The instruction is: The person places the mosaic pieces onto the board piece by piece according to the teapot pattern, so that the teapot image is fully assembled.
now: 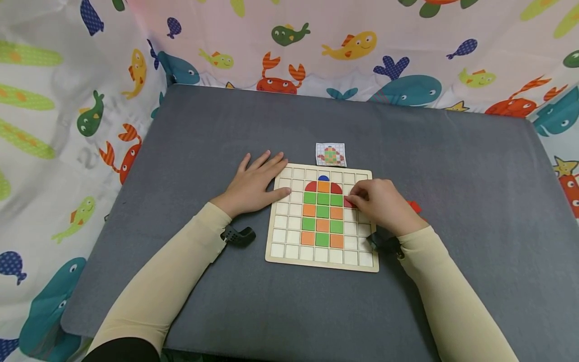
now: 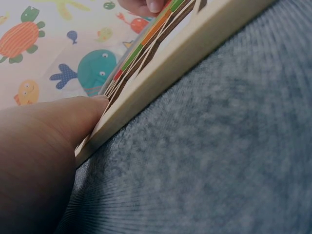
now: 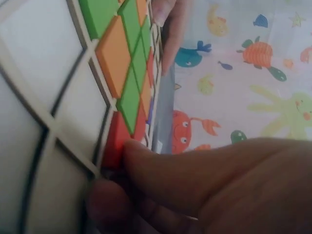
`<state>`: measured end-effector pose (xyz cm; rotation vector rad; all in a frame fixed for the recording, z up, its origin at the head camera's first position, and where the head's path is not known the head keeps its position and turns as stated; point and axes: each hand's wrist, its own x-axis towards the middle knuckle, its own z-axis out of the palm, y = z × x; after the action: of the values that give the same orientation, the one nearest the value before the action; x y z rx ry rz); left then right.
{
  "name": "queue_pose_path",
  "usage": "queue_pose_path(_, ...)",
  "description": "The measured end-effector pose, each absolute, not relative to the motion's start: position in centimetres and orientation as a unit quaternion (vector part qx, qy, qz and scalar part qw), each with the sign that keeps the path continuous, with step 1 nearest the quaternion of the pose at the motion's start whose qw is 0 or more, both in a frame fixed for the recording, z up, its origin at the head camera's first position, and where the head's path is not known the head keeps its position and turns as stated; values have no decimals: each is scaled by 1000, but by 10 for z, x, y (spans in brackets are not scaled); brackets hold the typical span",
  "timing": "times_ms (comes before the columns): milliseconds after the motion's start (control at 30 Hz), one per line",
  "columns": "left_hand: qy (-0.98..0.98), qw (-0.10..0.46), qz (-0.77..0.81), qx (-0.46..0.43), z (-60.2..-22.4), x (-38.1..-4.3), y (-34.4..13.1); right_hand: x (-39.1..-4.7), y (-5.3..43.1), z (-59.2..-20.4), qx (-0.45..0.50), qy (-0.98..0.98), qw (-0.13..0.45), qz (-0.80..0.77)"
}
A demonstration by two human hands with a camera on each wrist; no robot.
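A light wooden grid board (image 1: 316,265) lies on the grey table. Green and orange squares fill its middle columns, with a red quarter-round tile (image 1: 310,186) on either side of the top orange one and a blue half-round piece (image 1: 323,178) above. At the board's right part, my right hand (image 1: 384,203) pinches a red tile (image 3: 115,139) by thumb and fingers, in the cell beside the upper green row. My left hand (image 1: 255,188) rests with spread fingers at the board's upper left edge, thumb (image 2: 92,109) over the rim.
Behind the board lies a small printed card (image 1: 330,154) with a coloured grid picture. More red pieces (image 1: 414,206) lie on the table, partly hidden by my right hand. A curtain (image 1: 316,55) with sea animals hangs along the table's back and left sides.
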<state>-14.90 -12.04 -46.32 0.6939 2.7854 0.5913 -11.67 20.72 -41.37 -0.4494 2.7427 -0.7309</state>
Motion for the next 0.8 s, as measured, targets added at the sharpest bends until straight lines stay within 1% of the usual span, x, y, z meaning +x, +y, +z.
queue_pose_path(167, 945, 106, 201, 236, -463, -149, -120, -119, 214, -412, -157, 937, 170, -260)
queue_pose_path(300, 944, 106, 203, 235, -462, -150, -120, -120, 218, -409, -170, 934, 181, -259)
queue_pose_path(467, 945, 106, 203, 235, -462, -150, -121, -122, 232, -396, -167, 935, 175, -260)
queue_pose_path(600, 944, 106, 203, 237, -464, -150, -121, -123, 257, -382, -129, 944, 160, -257)
queue_pose_path(800, 944, 106, 202, 237, -464, -150, -121, -127, 293, -377, -99, 950, 168, -244)
